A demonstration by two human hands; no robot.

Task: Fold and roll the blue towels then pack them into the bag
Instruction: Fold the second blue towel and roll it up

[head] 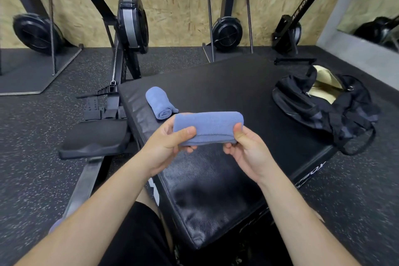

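Above the black padded box (216,93), the left hand (166,147) and the right hand (248,151) each pinch one end of a rolled blue towel (208,127) (thumbs on top), while a second rolled towel (159,102) lies behind it and the open black duffel bag (323,108) sits well apart at the right.

A black padded box (216,179) stands on the speckled rubber floor (32,157). On its top, a rolled blue towel (159,103) lies near the far left edge. An open black bag (319,110) sits at the far right corner, well apart.
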